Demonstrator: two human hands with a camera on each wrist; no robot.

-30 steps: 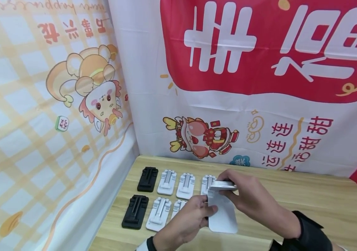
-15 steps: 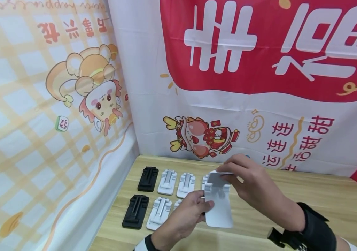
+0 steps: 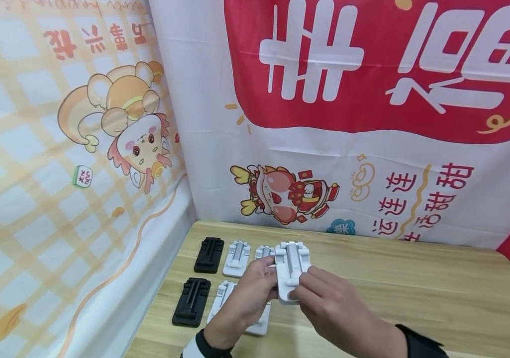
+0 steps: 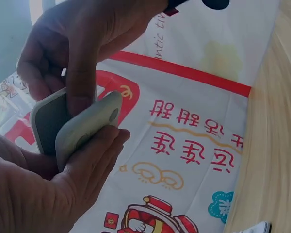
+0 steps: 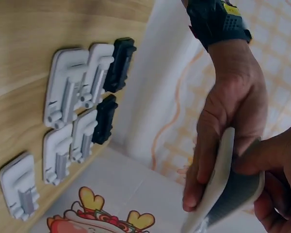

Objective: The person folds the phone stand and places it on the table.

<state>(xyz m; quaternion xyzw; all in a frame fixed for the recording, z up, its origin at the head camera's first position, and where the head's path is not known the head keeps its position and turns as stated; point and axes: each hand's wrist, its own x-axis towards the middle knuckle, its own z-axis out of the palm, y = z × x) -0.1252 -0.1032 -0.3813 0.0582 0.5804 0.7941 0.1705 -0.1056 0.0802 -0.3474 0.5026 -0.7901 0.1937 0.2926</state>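
Observation:
A white folding phone stand (image 3: 291, 266) is held up over the table in both hands, its hinged, ridged side facing up in the head view. My left hand (image 3: 255, 291) grips it from the left, with palm and fingers along one plate in the left wrist view. From the right, my right hand (image 3: 333, 306) pinches its lower end. The left wrist view shows a digit of the right hand (image 4: 87, 43) between the stand's two plates (image 4: 89, 124), which are partly spread. A dark pad (image 5: 235, 194) lines an inner face.
More folded stands lie in two rows on the wooden table (image 3: 398, 293): black ones (image 3: 209, 255) (image 3: 191, 302) at the left end, white ones (image 3: 237, 258) beside them. One white stand (image 5: 18, 187) lies apart. Printed cloths (image 3: 210, 124) hang behind and at left.
The stand has gone from unfolded, broad plate showing, to nearly folded with its ridged side up. My right hand has moved from its top down to its lower end.

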